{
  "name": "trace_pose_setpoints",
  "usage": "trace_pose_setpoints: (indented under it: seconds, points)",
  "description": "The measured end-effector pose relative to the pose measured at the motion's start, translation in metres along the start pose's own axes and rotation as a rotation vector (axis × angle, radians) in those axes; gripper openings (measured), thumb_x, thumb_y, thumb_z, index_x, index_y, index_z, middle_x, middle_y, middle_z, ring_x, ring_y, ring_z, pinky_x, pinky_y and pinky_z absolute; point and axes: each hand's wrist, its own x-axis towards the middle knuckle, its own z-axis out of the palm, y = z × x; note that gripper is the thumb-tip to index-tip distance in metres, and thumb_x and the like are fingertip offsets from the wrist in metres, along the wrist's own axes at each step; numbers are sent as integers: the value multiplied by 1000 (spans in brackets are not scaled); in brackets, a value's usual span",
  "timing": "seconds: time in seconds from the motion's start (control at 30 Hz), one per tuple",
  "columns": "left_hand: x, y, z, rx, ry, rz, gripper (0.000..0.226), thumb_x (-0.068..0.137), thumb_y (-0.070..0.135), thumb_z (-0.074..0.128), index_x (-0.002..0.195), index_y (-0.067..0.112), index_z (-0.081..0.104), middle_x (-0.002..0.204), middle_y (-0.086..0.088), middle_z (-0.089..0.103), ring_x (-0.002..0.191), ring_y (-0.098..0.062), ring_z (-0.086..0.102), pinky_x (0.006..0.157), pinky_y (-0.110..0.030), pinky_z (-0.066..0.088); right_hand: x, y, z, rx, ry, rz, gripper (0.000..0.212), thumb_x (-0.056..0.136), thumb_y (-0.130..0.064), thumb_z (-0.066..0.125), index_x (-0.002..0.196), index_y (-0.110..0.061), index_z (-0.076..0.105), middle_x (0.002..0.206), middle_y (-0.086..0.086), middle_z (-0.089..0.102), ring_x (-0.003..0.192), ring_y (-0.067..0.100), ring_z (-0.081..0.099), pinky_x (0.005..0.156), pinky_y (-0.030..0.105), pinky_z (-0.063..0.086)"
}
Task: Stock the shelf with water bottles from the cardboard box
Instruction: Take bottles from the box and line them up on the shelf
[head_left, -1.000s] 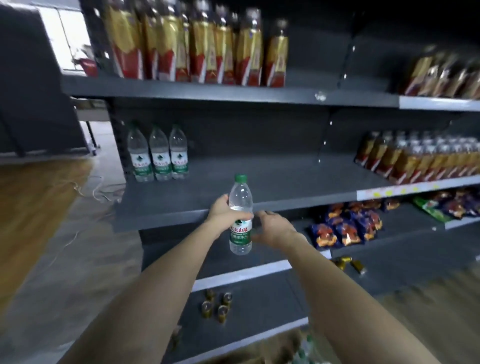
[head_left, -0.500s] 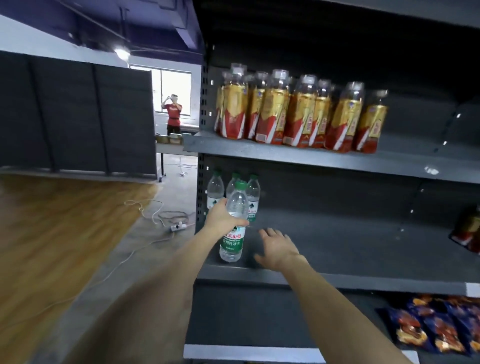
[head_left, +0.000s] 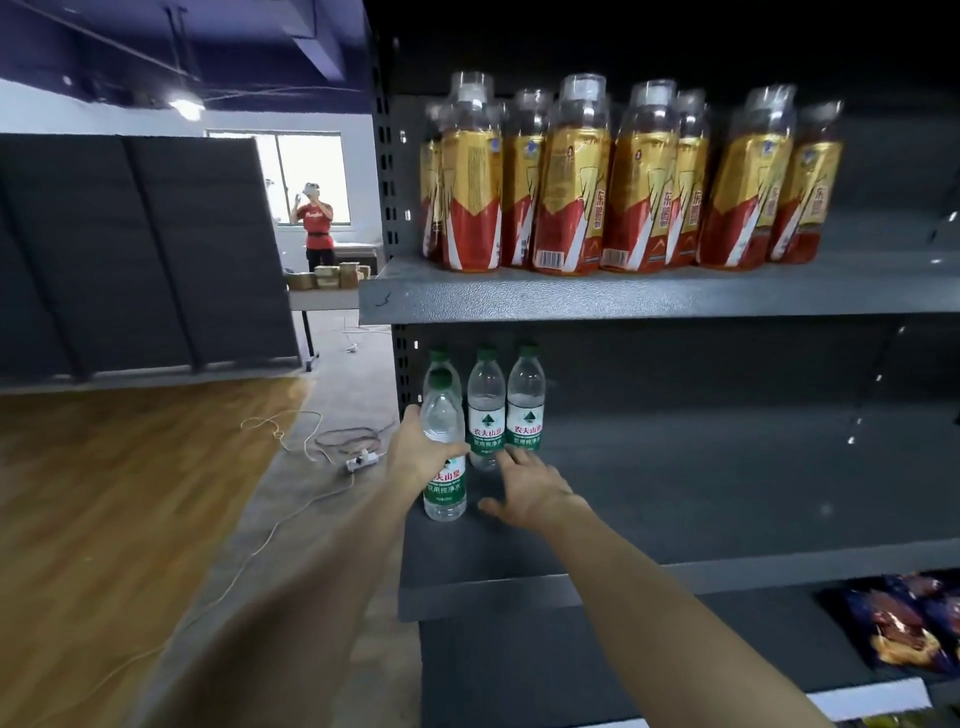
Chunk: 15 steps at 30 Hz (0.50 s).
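water bottle (head_left: 443, 457): clear, green cap and label, upright at left end of grey shelf (head_left: 675, 519), before three matching bottles (head_left: 506, 410).

My left hand (head_left: 415, 462) now stands the bottle (head_left: 444, 457) on the shelf (head_left: 675, 499), in front of the back row; my right hand (head_left: 530, 488) hovers just beside it.

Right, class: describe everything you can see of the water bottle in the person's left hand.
The clear plastic water bottle with green cap and green-and-white label stands upright at the left end of the dark grey metal shelf, in front of three like bottles. The left hand has its grip round the bottle's middle; whether the base touches the shelf is unclear. The open right hand hovers beside it, apart.
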Motion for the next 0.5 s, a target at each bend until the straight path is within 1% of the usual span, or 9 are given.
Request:
trace_pose_setpoints:
  seconds: [0.13,0.2,0.27,0.4,0.5]
  points:
    - [15,0,3,60,8,41,73,57,29,93,114,14,49,108,-6,67,96,-27,65,78,-35,50,19,-4,6,10,-15,5,82,92,-51,59,155,-18,19,164,6,15,151,25,13,121,46,18]
    - [22,0,6,69,11,48,74,59,29,92,117,13,50,111,-7,67,100,-28,64,79,-34,49,26,-5,8,20,-21,12,83,91,-51,59,155,-18,18,163,7,15,151,25,13,121,46,17]
    - [28,-1,8,85,13,59,73,58,31,92,117,13,52,112,-8,67,101,-28,64,80,-34,50,32,-6,9,19,-20,7,84,91,-51,60,155,-18,17,163,7,17,151,25,15,121,46,18]
    - [41,-8,10,149,24,90,81,49,43,92,115,14,55,109,-7,65,97,-26,65,82,-40,54,46,-7,11,19,8,-6,83,89,-52,61,154,-18,21,158,7,26,146,25,25,118,46,26]
    - [43,-11,10,184,29,105,83,45,49,90,113,15,56,107,-5,64,95,-24,65,81,-41,55,52,-10,10,24,2,-12,84,89,-53,60,154,-17,21,159,7,24,147,26,24,118,48,26]
